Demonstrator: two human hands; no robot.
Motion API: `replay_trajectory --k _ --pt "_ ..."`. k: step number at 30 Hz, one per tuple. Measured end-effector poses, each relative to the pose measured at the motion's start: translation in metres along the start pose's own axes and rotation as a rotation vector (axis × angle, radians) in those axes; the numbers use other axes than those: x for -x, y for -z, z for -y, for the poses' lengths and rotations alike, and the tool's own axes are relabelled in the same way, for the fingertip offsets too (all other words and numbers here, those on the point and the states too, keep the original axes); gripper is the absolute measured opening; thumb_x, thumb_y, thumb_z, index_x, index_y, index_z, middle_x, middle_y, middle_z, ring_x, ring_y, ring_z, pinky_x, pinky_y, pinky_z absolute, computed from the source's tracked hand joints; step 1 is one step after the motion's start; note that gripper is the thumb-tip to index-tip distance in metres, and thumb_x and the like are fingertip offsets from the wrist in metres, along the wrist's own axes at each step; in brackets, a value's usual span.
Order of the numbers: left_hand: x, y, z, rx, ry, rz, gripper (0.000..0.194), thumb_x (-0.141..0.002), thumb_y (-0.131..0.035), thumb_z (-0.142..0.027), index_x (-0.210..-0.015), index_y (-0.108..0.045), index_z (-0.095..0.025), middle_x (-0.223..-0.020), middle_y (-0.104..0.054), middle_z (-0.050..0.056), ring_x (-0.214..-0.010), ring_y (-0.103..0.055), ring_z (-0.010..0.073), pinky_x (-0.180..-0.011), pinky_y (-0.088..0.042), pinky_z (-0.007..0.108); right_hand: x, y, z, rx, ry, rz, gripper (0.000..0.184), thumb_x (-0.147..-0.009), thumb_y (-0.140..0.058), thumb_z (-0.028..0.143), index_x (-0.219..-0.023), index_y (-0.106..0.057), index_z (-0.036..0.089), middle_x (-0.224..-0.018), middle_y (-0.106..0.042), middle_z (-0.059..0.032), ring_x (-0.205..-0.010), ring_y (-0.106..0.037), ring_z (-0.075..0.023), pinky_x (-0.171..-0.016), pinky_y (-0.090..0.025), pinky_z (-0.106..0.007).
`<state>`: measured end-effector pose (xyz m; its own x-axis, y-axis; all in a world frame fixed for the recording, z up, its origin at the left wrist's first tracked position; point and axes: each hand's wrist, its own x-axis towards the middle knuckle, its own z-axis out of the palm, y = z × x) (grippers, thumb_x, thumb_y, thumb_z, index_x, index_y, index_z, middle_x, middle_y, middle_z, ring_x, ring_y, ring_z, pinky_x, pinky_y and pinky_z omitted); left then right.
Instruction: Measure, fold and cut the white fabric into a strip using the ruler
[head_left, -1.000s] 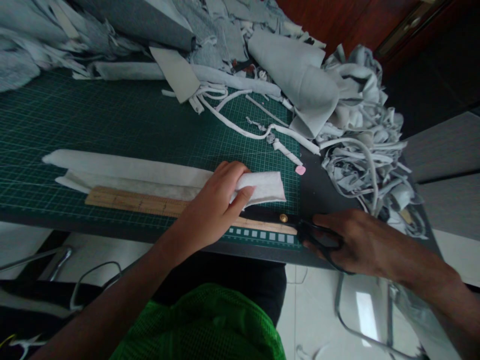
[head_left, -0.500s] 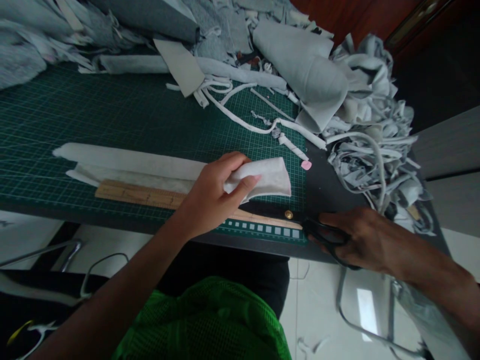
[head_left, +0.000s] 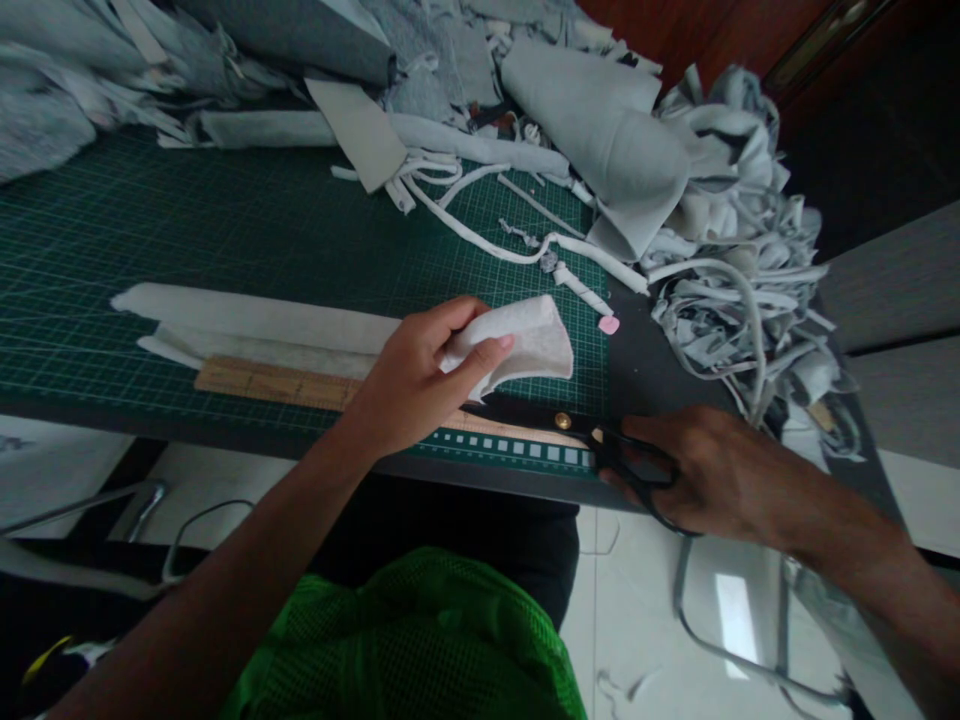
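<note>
A long strip of white fabric point(head_left: 255, 325) lies on the green cutting mat point(head_left: 187, 230). My left hand point(head_left: 416, 375) is closed on the strip's right end and holds it lifted off the mat. A wooden ruler point(head_left: 270, 382) lies along the strip's near edge. My right hand point(head_left: 697, 470) grips black scissors point(head_left: 592, 440) with a brass pivot. Their blades lie along the ruler and point left, under the lifted end of the fabric.
Heaps of grey fabric pieces point(head_left: 600, 120) and tangled offcut strips point(head_left: 742, 290) fill the back and right of the table. A small pink chalk piece point(head_left: 609, 324) lies at the mat's right edge. Metal chair frames point(head_left: 135, 500) stand on the white floor below.
My left hand has lifted the right end of the white strip higher off the mat. My right hand has slid the scissors a little to the left along the ruler.
</note>
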<state>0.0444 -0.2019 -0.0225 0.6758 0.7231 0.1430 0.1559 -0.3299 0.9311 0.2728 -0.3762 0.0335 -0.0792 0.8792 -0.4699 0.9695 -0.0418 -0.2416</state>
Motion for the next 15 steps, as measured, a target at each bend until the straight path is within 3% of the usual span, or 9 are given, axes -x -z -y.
replay_trajectory --k 8,15 --pt "0.0000 -0.0001 0.0029 0.017 -0.021 -0.009 0.029 -0.093 -0.063 -0.043 -0.075 -0.054 -0.022 -0.065 -0.048 -0.003 -0.061 -0.046 0.0131 -0.050 -0.032 0.025 -0.0066 0.0044 0.0043 0.044 -0.003 0.002 0.020 -0.072 -0.058 0.005 -0.087 -0.064 0.016 -0.075 -0.065 -0.0048 -0.060 -0.055 -0.0153 -0.059 -0.033 -0.027" --pt "-0.0002 -0.0008 0.0101 0.061 -0.005 -0.037 0.029 -0.094 -0.061 -0.049 -0.087 -0.063 -0.021 -0.072 -0.055 -0.001 -0.064 -0.050 0.0138 -0.053 -0.035 0.026 -0.0054 0.0002 -0.0002 0.035 -0.008 0.029 0.024 -0.074 -0.055 0.005 -0.093 -0.066 0.015 -0.076 -0.067 -0.0061 -0.061 -0.058 -0.0158 -0.059 -0.037 -0.026"
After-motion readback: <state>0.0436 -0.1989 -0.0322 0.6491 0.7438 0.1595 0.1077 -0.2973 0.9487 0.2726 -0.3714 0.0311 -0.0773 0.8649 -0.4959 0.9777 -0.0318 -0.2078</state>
